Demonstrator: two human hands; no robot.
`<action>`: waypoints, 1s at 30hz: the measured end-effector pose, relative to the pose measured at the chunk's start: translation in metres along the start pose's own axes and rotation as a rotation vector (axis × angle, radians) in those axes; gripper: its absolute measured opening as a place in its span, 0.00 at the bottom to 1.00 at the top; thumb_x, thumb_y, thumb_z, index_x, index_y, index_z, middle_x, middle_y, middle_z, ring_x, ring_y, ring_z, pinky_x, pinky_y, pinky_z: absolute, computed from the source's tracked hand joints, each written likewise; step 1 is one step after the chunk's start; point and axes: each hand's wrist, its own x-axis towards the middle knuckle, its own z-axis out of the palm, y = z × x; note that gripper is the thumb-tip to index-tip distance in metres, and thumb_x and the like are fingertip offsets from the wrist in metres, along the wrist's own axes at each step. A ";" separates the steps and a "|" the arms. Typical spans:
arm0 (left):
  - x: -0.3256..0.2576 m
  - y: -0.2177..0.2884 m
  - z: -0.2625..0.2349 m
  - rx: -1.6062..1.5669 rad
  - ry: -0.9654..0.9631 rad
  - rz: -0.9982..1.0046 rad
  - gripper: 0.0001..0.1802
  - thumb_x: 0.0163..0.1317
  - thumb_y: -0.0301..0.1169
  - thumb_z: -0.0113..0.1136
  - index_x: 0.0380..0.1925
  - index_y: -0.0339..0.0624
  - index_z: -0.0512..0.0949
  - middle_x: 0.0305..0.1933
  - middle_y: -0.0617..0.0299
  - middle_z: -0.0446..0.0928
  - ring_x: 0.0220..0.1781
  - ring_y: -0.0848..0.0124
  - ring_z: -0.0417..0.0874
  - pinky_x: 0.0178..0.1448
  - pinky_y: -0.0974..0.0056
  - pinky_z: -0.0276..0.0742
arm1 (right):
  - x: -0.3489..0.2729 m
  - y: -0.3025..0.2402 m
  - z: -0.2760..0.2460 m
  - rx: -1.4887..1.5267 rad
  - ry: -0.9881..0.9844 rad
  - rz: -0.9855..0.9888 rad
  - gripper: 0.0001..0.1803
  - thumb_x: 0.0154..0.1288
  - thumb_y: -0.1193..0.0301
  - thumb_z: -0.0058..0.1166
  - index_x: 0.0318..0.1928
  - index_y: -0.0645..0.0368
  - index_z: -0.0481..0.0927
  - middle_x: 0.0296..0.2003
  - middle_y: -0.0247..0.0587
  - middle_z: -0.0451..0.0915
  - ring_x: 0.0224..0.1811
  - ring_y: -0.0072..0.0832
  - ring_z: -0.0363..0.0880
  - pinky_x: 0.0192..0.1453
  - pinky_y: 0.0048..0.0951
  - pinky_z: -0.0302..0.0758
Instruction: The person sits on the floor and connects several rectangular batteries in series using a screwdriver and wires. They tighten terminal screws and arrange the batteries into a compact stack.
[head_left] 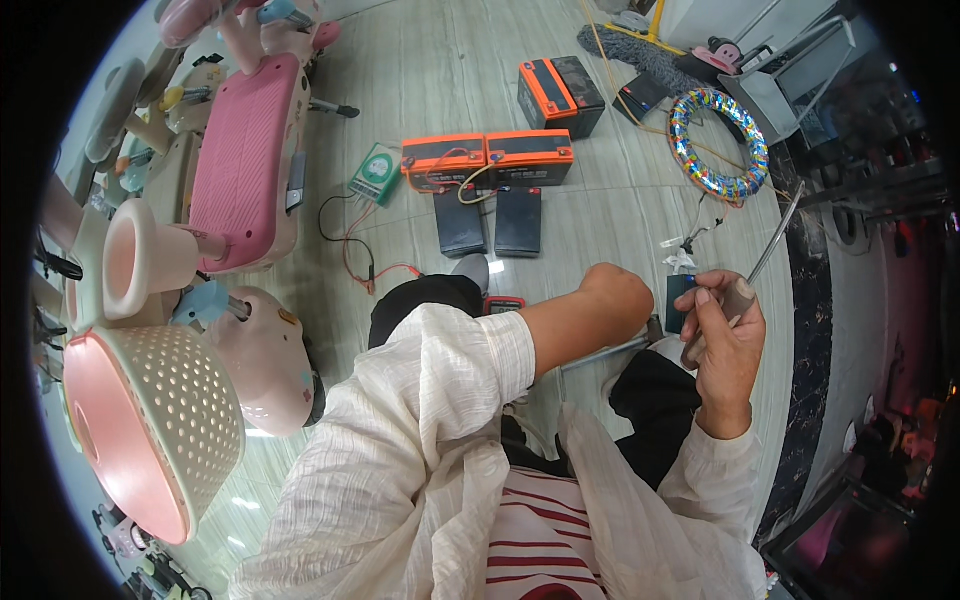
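My right hand (725, 355) is closed around a long tool with a grey-brown handle (738, 299). A thin metal shaft (776, 238) shows beyond that handle, slanting up and to the right; what kind of tool it is I cannot make out. Across my lap reaches my left arm, its hand (620, 300) bent downward so that the fingers are hidden. Below this hand a silvery rod (606, 354) runs above the floor. A dark flat box (678, 292) lies just beyond my right fingers. Partly under my left forearm sits a red-edged meter (503, 305).
Ahead stand orange-and-black batteries (530, 148), joined by wires, with black battery blocks (518, 222) before them. A green tester (376, 176) trails leads. Pink ride-on toys (245, 165) and a perforated basket (190, 400) crowd the left. A shiny multicoloured ring (680, 150) lies right.
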 end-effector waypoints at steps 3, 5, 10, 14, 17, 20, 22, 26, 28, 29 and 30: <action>0.000 0.000 0.000 0.004 0.000 0.000 0.10 0.57 0.28 0.59 0.40 0.43 0.83 0.43 0.53 0.84 0.47 0.58 0.87 0.45 0.58 0.81 | 0.000 0.002 0.000 0.004 -0.008 -0.011 0.06 0.71 0.76 0.52 0.46 0.61 0.76 0.31 0.39 0.83 0.21 0.12 0.71 0.24 0.14 0.67; -0.001 0.000 0.000 0.006 -0.001 0.001 0.10 0.57 0.27 0.59 0.40 0.43 0.83 0.43 0.53 0.84 0.47 0.57 0.87 0.45 0.58 0.81 | 0.001 0.003 0.000 0.010 -0.012 -0.024 0.06 0.70 0.76 0.52 0.45 0.61 0.76 0.31 0.38 0.83 0.22 0.12 0.71 0.25 0.14 0.68; -0.002 0.000 0.000 0.017 -0.021 0.002 0.11 0.57 0.28 0.60 0.41 0.43 0.82 0.44 0.54 0.84 0.48 0.58 0.86 0.45 0.58 0.81 | 0.000 0.004 0.001 -0.003 -0.025 -0.014 0.06 0.70 0.77 0.51 0.46 0.61 0.76 0.31 0.38 0.82 0.22 0.12 0.71 0.26 0.15 0.68; -0.003 0.000 -0.002 0.017 -0.026 0.001 0.12 0.57 0.28 0.61 0.42 0.43 0.82 0.45 0.54 0.84 0.49 0.58 0.86 0.46 0.59 0.81 | -0.001 0.003 0.002 -0.023 -0.028 -0.008 0.06 0.70 0.77 0.51 0.46 0.61 0.76 0.31 0.38 0.82 0.22 0.12 0.71 0.26 0.15 0.67; -0.002 0.000 -0.001 0.020 -0.032 -0.004 0.13 0.57 0.28 0.61 0.43 0.44 0.82 0.45 0.55 0.84 0.49 0.59 0.86 0.45 0.59 0.81 | -0.002 0.001 0.003 -0.038 -0.027 0.008 0.06 0.69 0.78 0.51 0.45 0.62 0.77 0.31 0.38 0.82 0.23 0.12 0.71 0.27 0.15 0.68; -0.002 0.000 -0.001 0.032 -0.046 -0.003 0.13 0.57 0.28 0.62 0.43 0.44 0.82 0.45 0.55 0.84 0.49 0.59 0.86 0.45 0.59 0.81 | -0.002 0.000 0.004 -0.065 -0.020 0.011 0.06 0.68 0.78 0.52 0.44 0.62 0.77 0.30 0.37 0.82 0.23 0.13 0.72 0.28 0.16 0.68; -0.002 0.000 -0.001 0.031 -0.054 -0.004 0.13 0.56 0.28 0.62 0.44 0.44 0.82 0.45 0.55 0.84 0.49 0.59 0.86 0.45 0.59 0.81 | -0.003 0.000 0.005 -0.068 -0.023 -0.002 0.06 0.68 0.78 0.52 0.44 0.61 0.78 0.30 0.37 0.82 0.23 0.13 0.72 0.28 0.16 0.68; -0.001 0.000 0.000 0.034 -0.047 -0.003 0.14 0.56 0.28 0.62 0.44 0.44 0.82 0.44 0.56 0.84 0.48 0.59 0.86 0.45 0.59 0.81 | -0.003 -0.001 0.006 -0.075 -0.022 -0.001 0.06 0.68 0.78 0.52 0.44 0.61 0.78 0.30 0.37 0.82 0.24 0.13 0.72 0.28 0.16 0.68; -0.002 0.000 0.001 0.036 -0.045 -0.001 0.14 0.56 0.28 0.62 0.44 0.44 0.82 0.44 0.56 0.84 0.48 0.59 0.86 0.45 0.59 0.81 | -0.003 0.000 0.006 -0.077 -0.022 -0.002 0.07 0.68 0.78 0.52 0.45 0.62 0.78 0.30 0.37 0.82 0.24 0.13 0.72 0.28 0.16 0.68; -0.002 0.000 0.001 0.036 -0.043 0.000 0.13 0.56 0.28 0.62 0.44 0.44 0.82 0.44 0.56 0.84 0.48 0.59 0.86 0.45 0.59 0.81 | -0.003 0.000 0.005 -0.078 -0.022 -0.003 0.07 0.68 0.78 0.52 0.45 0.62 0.78 0.30 0.37 0.82 0.24 0.13 0.72 0.28 0.16 0.68; -0.001 0.000 0.001 0.036 -0.043 0.000 0.13 0.56 0.28 0.62 0.44 0.44 0.82 0.44 0.56 0.84 0.48 0.59 0.86 0.45 0.59 0.81 | -0.003 0.000 0.005 -0.080 -0.022 -0.004 0.07 0.68 0.78 0.52 0.45 0.62 0.78 0.30 0.37 0.82 0.24 0.13 0.72 0.28 0.16 0.68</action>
